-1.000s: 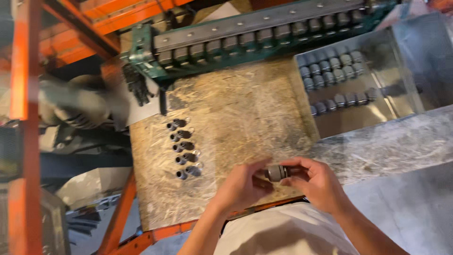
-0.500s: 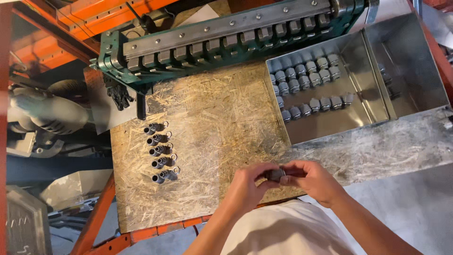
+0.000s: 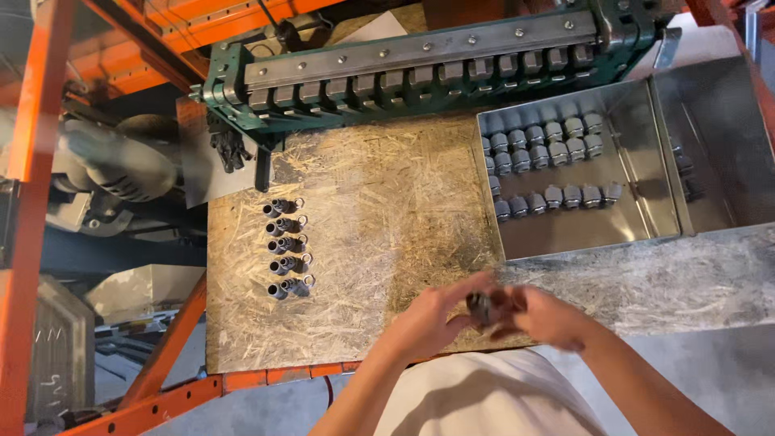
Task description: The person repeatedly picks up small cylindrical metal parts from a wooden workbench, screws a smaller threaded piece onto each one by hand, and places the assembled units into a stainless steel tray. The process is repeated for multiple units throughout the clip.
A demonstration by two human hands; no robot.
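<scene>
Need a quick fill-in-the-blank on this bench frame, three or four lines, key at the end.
1. Both hands, left hand and right hand, hold one small dark ____ between them.
2. The assembled fittings on the wooden board lie in a column of ____.
3. The grey fittings sit in rows inside a ____ tray.
4. The rack frame is painted ____.

Missing words: fitting; five; metal; orange

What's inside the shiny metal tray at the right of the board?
The shiny metal tray holds rows of small grey cylindrical fittings, standing upright across its upper half, plus one lower row. Its right compartment is shadowed; contents unclear.
</scene>
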